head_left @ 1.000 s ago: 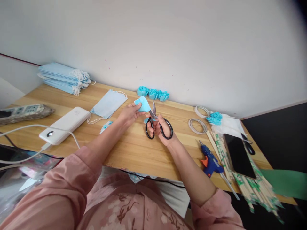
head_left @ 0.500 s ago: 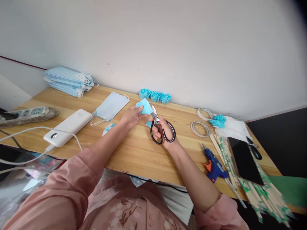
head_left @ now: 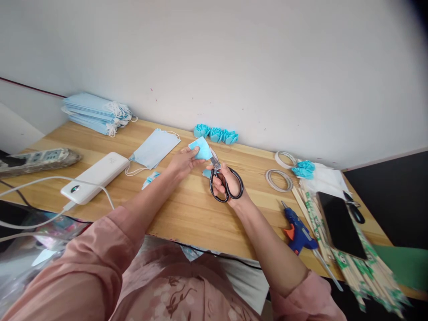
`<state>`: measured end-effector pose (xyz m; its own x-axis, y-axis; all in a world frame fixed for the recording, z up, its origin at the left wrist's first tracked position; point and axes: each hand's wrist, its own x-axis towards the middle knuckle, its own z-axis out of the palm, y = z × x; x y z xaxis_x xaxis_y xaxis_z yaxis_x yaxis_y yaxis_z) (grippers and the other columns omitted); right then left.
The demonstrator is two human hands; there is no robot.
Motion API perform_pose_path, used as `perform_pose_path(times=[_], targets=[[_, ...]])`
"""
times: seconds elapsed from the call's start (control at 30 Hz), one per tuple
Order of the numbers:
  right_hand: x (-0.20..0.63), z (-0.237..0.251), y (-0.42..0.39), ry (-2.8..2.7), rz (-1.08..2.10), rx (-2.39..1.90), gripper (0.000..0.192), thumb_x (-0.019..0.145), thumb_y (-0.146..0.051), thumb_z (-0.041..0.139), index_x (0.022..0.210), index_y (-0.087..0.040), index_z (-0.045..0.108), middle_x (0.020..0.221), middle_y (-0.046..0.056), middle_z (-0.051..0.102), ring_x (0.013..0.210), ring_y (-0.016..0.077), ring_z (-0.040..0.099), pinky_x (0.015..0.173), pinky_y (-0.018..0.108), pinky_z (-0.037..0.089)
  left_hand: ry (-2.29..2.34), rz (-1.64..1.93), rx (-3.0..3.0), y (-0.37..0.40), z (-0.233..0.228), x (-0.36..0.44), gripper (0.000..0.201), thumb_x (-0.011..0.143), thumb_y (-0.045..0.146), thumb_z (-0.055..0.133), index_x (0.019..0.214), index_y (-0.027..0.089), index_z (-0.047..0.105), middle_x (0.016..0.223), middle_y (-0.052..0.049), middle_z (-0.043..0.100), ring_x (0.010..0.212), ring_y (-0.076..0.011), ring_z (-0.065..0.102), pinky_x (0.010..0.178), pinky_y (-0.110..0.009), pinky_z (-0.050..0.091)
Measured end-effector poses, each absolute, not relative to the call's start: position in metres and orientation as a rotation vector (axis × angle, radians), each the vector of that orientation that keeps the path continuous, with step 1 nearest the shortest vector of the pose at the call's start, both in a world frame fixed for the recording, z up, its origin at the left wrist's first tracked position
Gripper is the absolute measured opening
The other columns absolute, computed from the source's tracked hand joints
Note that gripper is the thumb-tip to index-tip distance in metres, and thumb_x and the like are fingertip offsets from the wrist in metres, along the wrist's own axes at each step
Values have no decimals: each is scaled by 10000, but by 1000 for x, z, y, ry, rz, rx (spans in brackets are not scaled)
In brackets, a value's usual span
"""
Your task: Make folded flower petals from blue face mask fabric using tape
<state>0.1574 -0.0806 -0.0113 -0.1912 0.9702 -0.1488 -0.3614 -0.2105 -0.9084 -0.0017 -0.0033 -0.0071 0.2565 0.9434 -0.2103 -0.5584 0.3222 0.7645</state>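
My left hand (head_left: 182, 162) pinches a small light-blue piece of mask fabric (head_left: 199, 147) above the wooden table (head_left: 187, 209). My right hand (head_left: 223, 180) grips black-handled scissors (head_left: 224, 180), fingers through the loops, and the short blades meet the right edge of the blue piece. A small blue scrap (head_left: 207, 173) lies on the table just below the blades. Three blue fabric flowers (head_left: 216, 133) sit in a row against the wall behind my hands.
A flat face mask (head_left: 154, 148), a white power bank (head_left: 95, 177) with cable, a power strip (head_left: 35, 161) and a stack of masks (head_left: 95, 113) lie left. Right: tape rolls (head_left: 280, 177), a blue glue gun (head_left: 299, 232), wooden sticks (head_left: 347, 258), a phone (head_left: 341, 224), another blue flower (head_left: 303, 168).
The scissor blades have closed onto the edge of the blue piece. The view shifted slightly; my hands stay in nearly the same place.
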Motion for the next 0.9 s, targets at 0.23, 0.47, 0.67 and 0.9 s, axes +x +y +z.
perform_pose_path(times=[0.23, 0.47, 0.67, 0.9], targets=[[160, -8, -81, -1034, 1575, -1021, 590, 792, -699, 616, 984, -145, 684, 509, -101, 417, 352, 30, 314, 416, 217, 532, 721, 1112, 650, 0, -8, -3, 58, 863, 130, 675, 864, 74, 692, 779, -56, 744, 659, -108, 688, 609, -195, 581], [162, 0, -86, -1139, 1668, -913, 657, 754, -812, 538, 999, -205, 590, 597, -74, 517, 430, 53, 409, 587, 279, 572, 716, 1157, 723, -1, -6, -5, 203, 726, 190, 820, 862, 93, 705, 788, -34, 742, 662, -112, 683, 609, -211, 580], [163, 6, -88, -1174, 1679, -919, 650, 747, -793, 573, 1065, -227, 536, 608, -75, 532, 438, 71, 428, 629, 306, 563, 708, 1165, 796, -3, -5, -4, 294, 673, 254, 861, 867, 87, 716, 780, -41, 737, 686, -125, 679, 618, -226, 573], [165, 1, -86, -1188, 1713, -914, 647, 799, -771, 530, 1150, -227, 520, 603, -76, 545, 429, 69, 433, 631, 309, 573, 727, 1225, 836, -3, -8, -4, 341, 640, 306, 878, 848, 97, 708, 789, -38, 731, 684, -123, 667, 626, -239, 573]])
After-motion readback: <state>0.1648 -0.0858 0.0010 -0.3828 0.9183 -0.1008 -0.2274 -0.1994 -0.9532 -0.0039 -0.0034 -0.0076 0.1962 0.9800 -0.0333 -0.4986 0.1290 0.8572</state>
